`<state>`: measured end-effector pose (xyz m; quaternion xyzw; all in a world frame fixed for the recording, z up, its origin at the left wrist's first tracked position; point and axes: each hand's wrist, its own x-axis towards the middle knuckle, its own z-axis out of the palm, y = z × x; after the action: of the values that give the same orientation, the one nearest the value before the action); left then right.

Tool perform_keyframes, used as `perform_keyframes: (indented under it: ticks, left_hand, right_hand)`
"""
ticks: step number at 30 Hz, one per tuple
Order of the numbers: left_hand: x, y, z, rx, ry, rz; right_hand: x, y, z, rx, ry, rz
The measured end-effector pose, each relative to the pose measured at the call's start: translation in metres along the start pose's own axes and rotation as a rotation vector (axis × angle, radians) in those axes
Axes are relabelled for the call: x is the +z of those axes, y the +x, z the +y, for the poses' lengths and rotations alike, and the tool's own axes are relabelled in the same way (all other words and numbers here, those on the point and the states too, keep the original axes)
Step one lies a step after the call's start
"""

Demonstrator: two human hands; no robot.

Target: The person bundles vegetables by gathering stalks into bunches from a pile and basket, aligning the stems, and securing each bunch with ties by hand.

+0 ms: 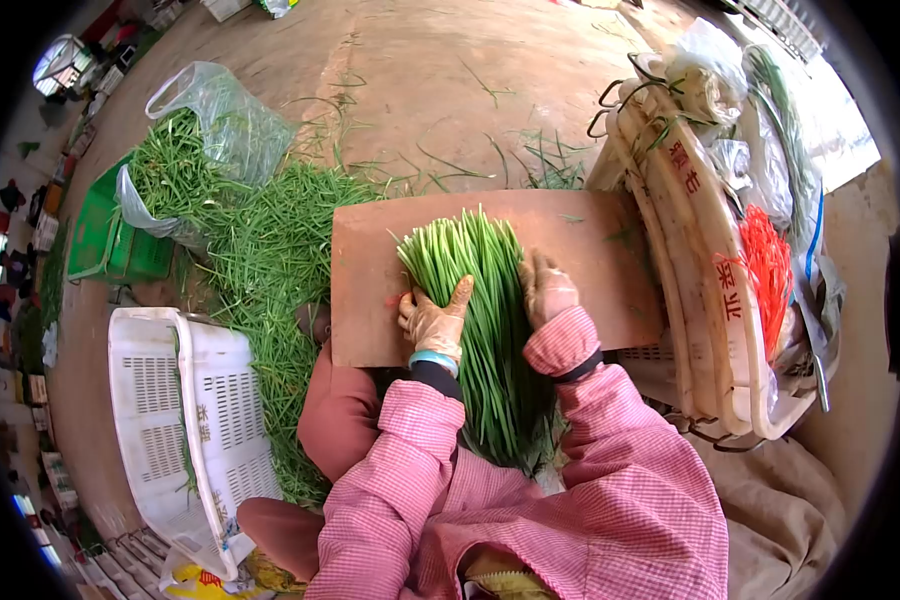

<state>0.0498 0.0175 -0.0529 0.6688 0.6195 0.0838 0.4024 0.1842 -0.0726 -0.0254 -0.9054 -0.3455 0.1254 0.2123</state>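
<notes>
A thick bunch of green garlic chives (480,320) lies on a brown board (590,235) in front of me, pale cut ends pointing away and long leaves hanging toward my lap. My left hand (435,325), in a thin glove with a light blue band at the wrist, rests at the bunch's left side, thumb apart from the fingers and against the stalks. Along the right side lies my right hand (548,290), also gloved, its fingers stretched out flat beside the stalks. Both hands touch the bunch, one from each side.
Loose chives (280,230) are heaped left of the board, beside a green crate (120,235) with a plastic bag (240,125). A white basket (195,410) stands nearer on the left. Stacked cream baskets (685,250) at the right carry red ties (765,270) and plastic bags.
</notes>
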Motion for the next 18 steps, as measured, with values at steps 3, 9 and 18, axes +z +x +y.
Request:
perform_keyframes:
  ticks: [3,9,18]
  left_hand:
    - [0.018,0.012,-0.021,-0.039,-0.426,0.03]
    - [0.041,0.046,-0.069,-0.3,-1.315,0.112]
    - [0.029,0.046,-0.031,-0.262,-0.988,0.298]
  right_hand:
    - [-0.018,0.003,0.073,-0.15,0.028,0.167]
    - [-0.02,-0.023,0.125,-0.245,-0.106,-0.074]
    - [-0.012,0.01,0.139,-0.136,-0.091,-0.049]
